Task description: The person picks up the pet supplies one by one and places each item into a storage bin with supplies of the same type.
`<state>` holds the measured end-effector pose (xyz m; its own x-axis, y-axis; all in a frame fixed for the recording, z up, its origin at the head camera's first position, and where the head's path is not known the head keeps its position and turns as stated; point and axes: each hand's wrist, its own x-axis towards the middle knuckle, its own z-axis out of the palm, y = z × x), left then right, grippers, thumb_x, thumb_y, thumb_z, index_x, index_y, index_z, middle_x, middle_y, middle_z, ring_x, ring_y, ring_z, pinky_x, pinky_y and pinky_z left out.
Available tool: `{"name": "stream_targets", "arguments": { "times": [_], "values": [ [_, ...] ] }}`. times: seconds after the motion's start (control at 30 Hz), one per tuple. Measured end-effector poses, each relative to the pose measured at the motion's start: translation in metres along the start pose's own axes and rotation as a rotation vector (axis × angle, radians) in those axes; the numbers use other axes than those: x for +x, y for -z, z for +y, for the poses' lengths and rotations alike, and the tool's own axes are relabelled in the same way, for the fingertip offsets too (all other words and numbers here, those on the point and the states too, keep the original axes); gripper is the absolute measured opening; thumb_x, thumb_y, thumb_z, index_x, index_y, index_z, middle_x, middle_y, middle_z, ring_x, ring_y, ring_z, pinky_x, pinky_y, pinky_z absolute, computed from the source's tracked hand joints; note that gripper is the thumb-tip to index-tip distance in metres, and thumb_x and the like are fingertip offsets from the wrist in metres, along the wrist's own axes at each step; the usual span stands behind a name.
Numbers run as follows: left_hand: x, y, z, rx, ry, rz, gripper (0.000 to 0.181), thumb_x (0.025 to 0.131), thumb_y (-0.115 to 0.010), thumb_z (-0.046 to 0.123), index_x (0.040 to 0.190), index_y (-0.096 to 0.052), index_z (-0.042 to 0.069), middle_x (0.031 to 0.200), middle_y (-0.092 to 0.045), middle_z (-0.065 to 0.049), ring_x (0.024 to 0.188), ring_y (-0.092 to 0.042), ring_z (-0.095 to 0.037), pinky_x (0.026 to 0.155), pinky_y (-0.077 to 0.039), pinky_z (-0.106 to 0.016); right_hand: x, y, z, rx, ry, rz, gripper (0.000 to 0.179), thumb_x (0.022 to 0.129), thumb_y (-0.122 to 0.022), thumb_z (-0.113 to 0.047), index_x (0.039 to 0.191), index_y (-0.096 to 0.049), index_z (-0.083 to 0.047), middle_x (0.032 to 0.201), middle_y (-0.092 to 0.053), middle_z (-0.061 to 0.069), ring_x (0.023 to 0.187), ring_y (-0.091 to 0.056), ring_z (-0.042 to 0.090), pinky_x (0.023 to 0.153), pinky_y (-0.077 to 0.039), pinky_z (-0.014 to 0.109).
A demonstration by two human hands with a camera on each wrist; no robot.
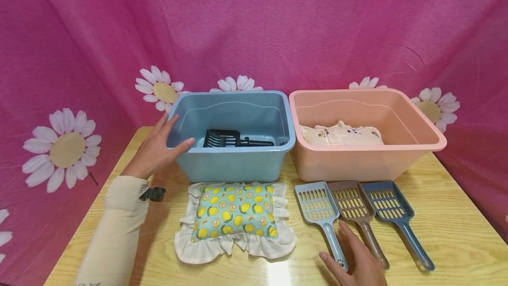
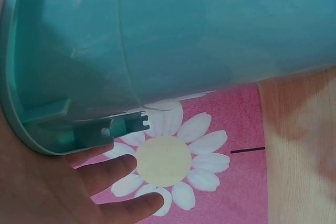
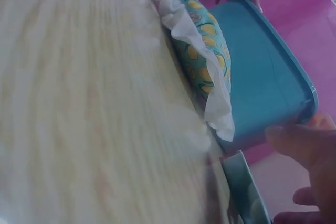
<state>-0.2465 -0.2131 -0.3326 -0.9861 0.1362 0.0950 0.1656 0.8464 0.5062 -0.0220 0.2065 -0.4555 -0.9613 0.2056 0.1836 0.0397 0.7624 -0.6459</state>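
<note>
My left hand touches the left rim of a blue plastic bin; its fingers are spread and fairly straight, with the thumb over the front rim. The left wrist view shows several fingertips outside that rim. A black slotted litter scoop lies inside the bin. Low over the table, my right hand is spread around the handle end of a light blue litter scoop, thumb and forefinger apart on either side. Beside it lie a brown scoop and a dark blue scoop.
A pink bin stands right of the blue one, with a cream printed cloth item inside. In front of the blue bin lies a lemon-print pillow with white ruffles. Behind the wooden table hangs a pink flowered cloth.
</note>
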Motion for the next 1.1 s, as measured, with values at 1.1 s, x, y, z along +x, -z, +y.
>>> {"name": "stream_targets", "arguments": {
  "times": [1.1],
  "values": [
    [-0.002, -0.003, -0.002, -0.005, 0.003, 0.055, 0.098, 0.082, -0.054, 0.070, 0.157, -0.010, 0.024, 0.162, -0.003, -0.006, 0.141, -0.021, -0.043, 0.100, -0.030, -0.071, -0.002, -0.009, 0.018, -0.090, 0.110, 0.053, 0.068, 0.077, -0.081, -0.022, 0.139, -0.053, -0.021, 0.122, -0.065, 0.005, 0.105, -0.061, 0.023, 0.078, -0.043, 0.014]
  ]
}}
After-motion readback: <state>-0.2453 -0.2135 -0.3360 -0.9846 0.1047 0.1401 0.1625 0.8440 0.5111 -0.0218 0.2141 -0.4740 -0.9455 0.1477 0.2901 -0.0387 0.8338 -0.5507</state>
